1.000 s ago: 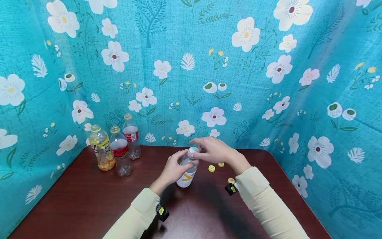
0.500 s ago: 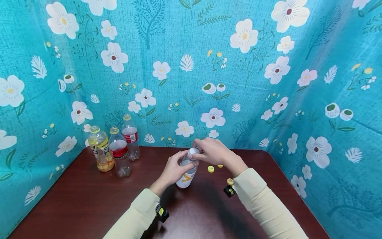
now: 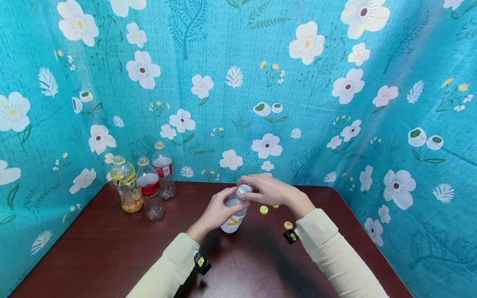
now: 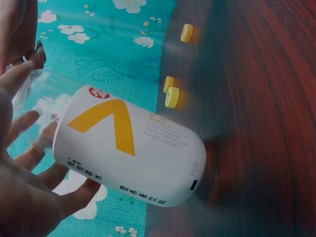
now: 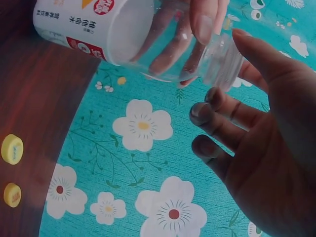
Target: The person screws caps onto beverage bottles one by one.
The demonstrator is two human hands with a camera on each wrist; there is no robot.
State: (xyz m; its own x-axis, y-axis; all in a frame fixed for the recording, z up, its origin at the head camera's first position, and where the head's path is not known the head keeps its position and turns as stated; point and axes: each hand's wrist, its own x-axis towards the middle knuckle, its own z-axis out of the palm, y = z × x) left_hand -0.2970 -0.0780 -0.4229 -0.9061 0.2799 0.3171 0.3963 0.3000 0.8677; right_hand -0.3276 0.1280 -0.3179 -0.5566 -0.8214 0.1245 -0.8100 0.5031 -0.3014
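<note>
A clear plastic bottle [image 3: 233,219] with a white label and a yellow V-shaped mark stands on the table in the head view. My left hand [image 3: 218,209] holds it round the clear upper part, just above the label, as the left wrist view also shows. My right hand [image 3: 270,191] is at the top, thumb and fingers about the whitish cap [image 3: 244,189]. In the right wrist view the thumb touches one side of this cap [image 5: 224,64] and the fingertips lie at the other. The label [image 4: 131,143] faces the left wrist camera.
Three uncapped bottles stand at the left: one with a yellow label [image 3: 126,186] and two with red labels, a nearer one [image 3: 150,190] and a farther one [image 3: 163,169]. Yellow caps [image 3: 263,210] lie right of the held bottle, one [image 3: 288,225] close to my right wrist. A floral cloth [image 3: 208,91] hangs behind.
My right hand's fingers have shifted and turned about the cap, and the wrist has moved slightly right. My left hand keeps its hold and the bottle stays nearly in place.
</note>
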